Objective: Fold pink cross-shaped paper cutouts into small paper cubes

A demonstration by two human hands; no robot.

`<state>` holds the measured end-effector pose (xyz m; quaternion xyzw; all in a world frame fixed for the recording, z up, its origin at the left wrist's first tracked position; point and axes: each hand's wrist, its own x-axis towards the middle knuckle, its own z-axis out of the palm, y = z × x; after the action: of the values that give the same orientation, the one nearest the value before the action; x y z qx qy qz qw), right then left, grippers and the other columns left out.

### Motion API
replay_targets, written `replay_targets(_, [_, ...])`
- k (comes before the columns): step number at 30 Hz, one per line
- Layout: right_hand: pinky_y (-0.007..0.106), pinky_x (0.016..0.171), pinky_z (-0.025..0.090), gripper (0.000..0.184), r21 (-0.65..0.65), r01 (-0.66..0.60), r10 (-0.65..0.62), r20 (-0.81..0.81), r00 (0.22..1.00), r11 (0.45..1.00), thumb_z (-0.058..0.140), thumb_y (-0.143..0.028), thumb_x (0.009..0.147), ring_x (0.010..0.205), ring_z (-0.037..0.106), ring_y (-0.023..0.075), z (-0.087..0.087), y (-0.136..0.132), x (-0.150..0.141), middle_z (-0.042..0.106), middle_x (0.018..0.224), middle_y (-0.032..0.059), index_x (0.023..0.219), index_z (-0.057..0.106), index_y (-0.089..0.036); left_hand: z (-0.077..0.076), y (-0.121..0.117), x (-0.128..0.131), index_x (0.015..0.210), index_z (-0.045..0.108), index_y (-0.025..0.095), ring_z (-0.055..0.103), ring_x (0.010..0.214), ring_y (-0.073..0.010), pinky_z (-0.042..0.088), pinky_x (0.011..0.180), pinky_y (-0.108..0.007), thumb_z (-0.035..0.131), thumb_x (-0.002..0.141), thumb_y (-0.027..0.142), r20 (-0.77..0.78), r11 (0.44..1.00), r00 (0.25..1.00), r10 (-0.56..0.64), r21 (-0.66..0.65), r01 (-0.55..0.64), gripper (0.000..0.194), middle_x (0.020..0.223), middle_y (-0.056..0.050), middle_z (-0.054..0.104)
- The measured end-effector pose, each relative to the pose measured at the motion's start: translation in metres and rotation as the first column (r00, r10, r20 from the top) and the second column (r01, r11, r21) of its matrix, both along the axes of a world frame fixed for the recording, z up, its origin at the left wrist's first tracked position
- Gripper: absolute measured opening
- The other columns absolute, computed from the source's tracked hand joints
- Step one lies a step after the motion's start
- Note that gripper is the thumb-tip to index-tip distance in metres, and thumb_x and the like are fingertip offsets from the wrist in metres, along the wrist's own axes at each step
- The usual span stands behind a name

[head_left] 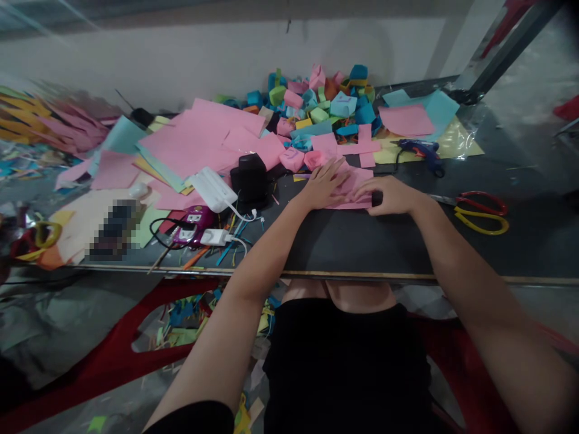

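Black clothing (348, 367) lies nearest, with left fingers (333, 179) spread and right fingers (367, 188) curved apart on pink paper (360, 175) near paper boxes (344, 104).

Table (344, 250): runs dark grey beneath and around the black block (249, 181), with a pale brownish strip along the near edge.
Pink sheet (363, 178): lies right of the black block, flat, partly covered.
Small paper boxes (319, 111): heaped beyond the black block and to its right, in blue, green, pink and orange.
Yellow sheet (464, 143): spread well right of the black block, farther back.
Scissors (480, 214): lie far right of the black block, with red and yellow handles outward.
Large pink sheets (194, 141): overlap left of the black block and behind it.
Purple power strip (195, 224): sits left of the black block, toward the near edge.
Thin coloured strips (233, 244): scattered on the near side of the black block.
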<state>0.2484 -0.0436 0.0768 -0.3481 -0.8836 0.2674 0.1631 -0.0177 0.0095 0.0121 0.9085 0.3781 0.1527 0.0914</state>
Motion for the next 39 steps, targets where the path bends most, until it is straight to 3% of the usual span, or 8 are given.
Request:
replay_targets(4, [0.042,0.108,0.057,0.016,-0.13,-0.014,0.011,-0.03,0.999,0.991,0.076,-0.03,0.08,0.11,0.079,0.0265,0.002,0.005,0.01,0.087,0.109,0.0004,0.087,0.09,-0.033,-0.003,0.0,-0.001,0.168,0.048,0.031,0.016,0.171,-0.048,0.019,0.136,-0.065,0.071,0.09,0.079,0.038,1.0,0.999,0.008,-0.004,-0.008,0.095,0.183,-0.015,0.026])
replay_targets(7, [0.042,0.107,0.058,0.014,-0.193,0.0,-0.006,-0.03,1.0,0.981,0.078,-0.036,0.084,0.11,0.079,0.0264,0.001,0.008,0.013,0.087,0.108,-0.0001,0.09,0.091,-0.035,0.003,-0.001,-0.003,0.165,0.052,0.031,0.014,0.17,-0.0489,0.019,0.134,-0.069,0.077,0.085,0.079,0.094,1.0,0.996,-0.003,0.002,0.003,0.096,0.183,-0.016,0.027])
replay_targets(11, [0.039,0.096,0.06,0.014,-0.199,0.154,-0.161,-0.017,0.987,0.968,0.078,-0.032,0.086,0.101,0.081,0.0265,-0.004,0.007,0.007,0.088,0.102,0.0004,0.092,0.091,-0.033,0.019,0.0,-0.009,0.152,0.065,0.031,0.024,0.165,-0.0498,0.023,0.131,-0.069,0.09,0.074,0.075,0.139,1.0,0.99,0.006,-0.002,-0.006,0.094,0.175,-0.016,0.037])
replay_targets(15, [0.038,0.088,0.061,0.012,-0.144,0.375,-0.384,-0.044,0.922,0.916,0.079,-0.03,0.088,0.089,0.082,0.026,-0.011,0.003,-0.011,0.087,0.09,0.0025,0.092,0.09,-0.027,0.026,0.007,-0.012,0.12,0.083,0.026,0.059,0.137,-0.0395,0.041,0.121,-0.059,0.095,0.075,0.059,0.128,0.997,0.991,-0.034,-0.064,0.042,0.057,0.139,-0.014,0.068])
replay_targets(19, [0.04,0.088,0.062,0.012,-0.109,0.48,-0.488,-0.062,0.871,0.871,0.082,-0.03,0.087,0.089,0.082,0.0262,-0.017,0.0,-0.025,0.087,0.094,0.0061,0.094,0.09,-0.024,0.023,0.012,-0.01,0.098,0.087,0.025,0.071,0.109,-0.0305,0.051,0.106,-0.049,0.093,0.076,0.046,0.133,0.985,0.985,-0.114,-0.117,0.13,0.031,0.11,-0.009,0.079])
replay_targets(25, [0.042,0.088,0.062,0.017,-0.052,0.554,-0.556,-0.107,0.824,0.831,0.084,-0.029,0.086,0.088,0.08,0.0263,-0.023,-0.004,-0.035,0.087,0.096,0.0088,0.101,0.089,-0.024,0.024,0.006,-0.008,0.101,0.087,0.028,0.075,0.106,-0.0252,0.055,0.098,-0.039,0.086,0.079,0.03,0.217,0.969,0.971,-0.103,-0.2,0.147,0.022,0.11,-0.004,0.084])
replay_targets(32, [0.043,0.084,0.062,0.034,-0.043,0.581,-0.581,-0.133,0.803,0.813,0.087,-0.03,0.081,0.086,0.078,0.0268,-0.03,0.0,-0.04,0.086,0.097,0.0111,0.113,0.086,-0.019,0.03,-0.001,-0.006,0.094,0.086,0.026,0.076,0.095,-0.0235,0.056,0.089,-0.036,0.09,0.072,0.032,0.214,0.972,0.977,-0.007,-0.23,0.057,0.023,0.1,-0.002,0.084])
replay_targets(39, [0.041,0.08,0.059,0.028,-0.043,0.573,-0.573,-0.124,0.81,0.819,0.086,-0.029,0.08,0.083,0.075,0.0249,-0.031,0.003,-0.039,0.085,0.094,0.0087,0.107,0.088,-0.022,0.028,0.0,-0.006,0.097,0.084,0.022,0.075,0.092,-0.0203,0.054,0.085,-0.032,0.083,0.081,0.03,0.276,0.96,0.961,-0.015,-0.267,0.091,0.018,0.1,-0.003,0.084])
